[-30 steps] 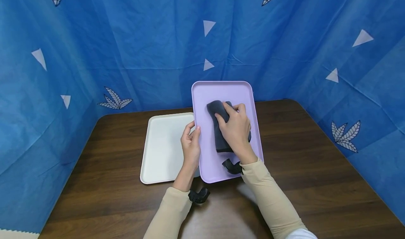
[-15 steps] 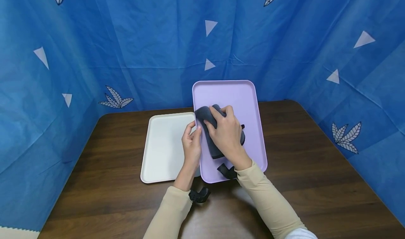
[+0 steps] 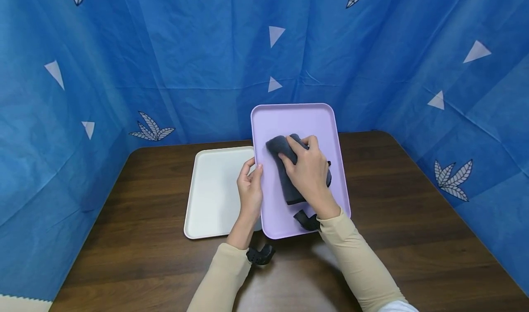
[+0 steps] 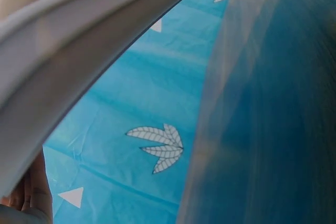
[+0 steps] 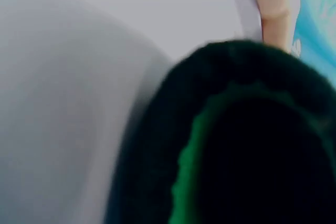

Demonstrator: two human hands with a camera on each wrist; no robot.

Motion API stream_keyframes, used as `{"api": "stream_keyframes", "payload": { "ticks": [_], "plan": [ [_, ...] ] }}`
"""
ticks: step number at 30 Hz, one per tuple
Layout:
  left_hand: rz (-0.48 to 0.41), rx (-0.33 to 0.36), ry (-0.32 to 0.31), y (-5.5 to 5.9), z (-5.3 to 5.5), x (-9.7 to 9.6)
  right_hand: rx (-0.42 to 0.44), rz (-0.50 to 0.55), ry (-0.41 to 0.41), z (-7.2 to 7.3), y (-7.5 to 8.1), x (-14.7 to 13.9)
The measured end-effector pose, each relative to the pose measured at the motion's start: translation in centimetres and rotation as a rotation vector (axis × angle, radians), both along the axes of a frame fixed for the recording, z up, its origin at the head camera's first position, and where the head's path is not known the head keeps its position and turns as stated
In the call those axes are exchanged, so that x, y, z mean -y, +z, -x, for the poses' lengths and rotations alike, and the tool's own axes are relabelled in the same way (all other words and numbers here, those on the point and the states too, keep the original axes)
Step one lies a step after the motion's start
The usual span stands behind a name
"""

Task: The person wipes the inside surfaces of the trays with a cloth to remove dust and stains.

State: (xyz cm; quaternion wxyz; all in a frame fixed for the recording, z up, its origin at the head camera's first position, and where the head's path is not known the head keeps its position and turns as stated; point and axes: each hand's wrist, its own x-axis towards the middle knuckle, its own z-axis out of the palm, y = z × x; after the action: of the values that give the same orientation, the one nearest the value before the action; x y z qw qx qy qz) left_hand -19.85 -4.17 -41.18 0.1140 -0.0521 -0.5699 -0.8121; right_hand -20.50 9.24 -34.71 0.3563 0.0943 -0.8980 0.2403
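In the head view a lilac tray is tilted up over the table, its inner face towards me. My left hand holds its left edge, thumb on the near side and fingers behind. Folded dark grey cloth lies against the tray's middle, gripped by my right hand with thumb and fingers bunching its upper part. The left wrist view has the tray's rim crossing the upper left, with fingers below it. A rounded cloth fold with a green inner strip fills much of the right wrist view.
A white tray lies flat on the brown wooden table, partly behind the lilac tray. Some of a grey-blue thing peeks out at the lilac tray's lower left. Blue curtain surrounds the table's back and sides.
The right hand has slid the cloth left to the lilac tray's left rim, then back right to its middle. The left hand keeps its hold; the tray has barely shifted.
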Motion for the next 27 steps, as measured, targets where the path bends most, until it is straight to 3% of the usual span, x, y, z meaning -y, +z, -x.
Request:
{"api": "stream_keyframes", "payload": {
  "ticks": [16, 27],
  "plan": [
    [-0.019, 0.013, 0.01, 0.4, 0.1, 0.3, 0.182, 0.13, -0.199, 0.2, 0.1, -5.7],
    [-0.032, 0.019, 0.008, 0.6, 0.0, 0.2, 0.205, 0.18, -0.213, 0.2, -0.3, -6.1]
  ]
}}
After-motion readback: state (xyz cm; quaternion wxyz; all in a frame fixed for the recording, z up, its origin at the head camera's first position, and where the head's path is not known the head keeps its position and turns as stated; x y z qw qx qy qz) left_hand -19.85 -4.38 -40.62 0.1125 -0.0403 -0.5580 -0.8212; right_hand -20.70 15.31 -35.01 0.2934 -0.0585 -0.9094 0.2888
